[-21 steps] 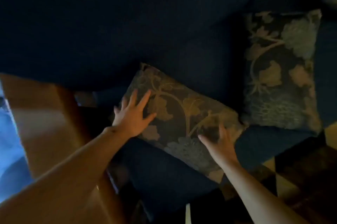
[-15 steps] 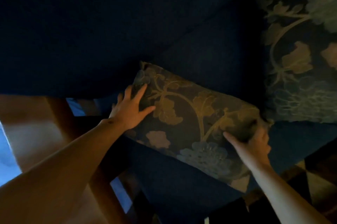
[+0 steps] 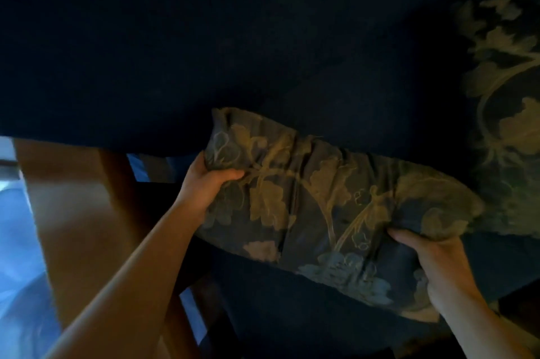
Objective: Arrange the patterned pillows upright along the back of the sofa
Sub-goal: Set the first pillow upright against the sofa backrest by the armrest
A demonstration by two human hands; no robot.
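Note:
A dark pillow with a gold and blue leaf pattern (image 3: 315, 212) lies across the seat of the dark blue sofa (image 3: 263, 51), squeezed and creased. My left hand (image 3: 204, 183) grips its left end, thumb on top. My right hand (image 3: 432, 265) grips its right lower corner. A second pillow with the same pattern (image 3: 508, 113) leans against the sofa back at the right edge of the view, partly cut off.
A wooden side table or armrest (image 3: 73, 212) stands to the left of the sofa, with blue light beyond it. The room is dim. Dark floor shows at the lower right.
Both hands went from resting flat on the pillow to closing on its two ends, bunching the fabric. The view has moved closer and to the left.

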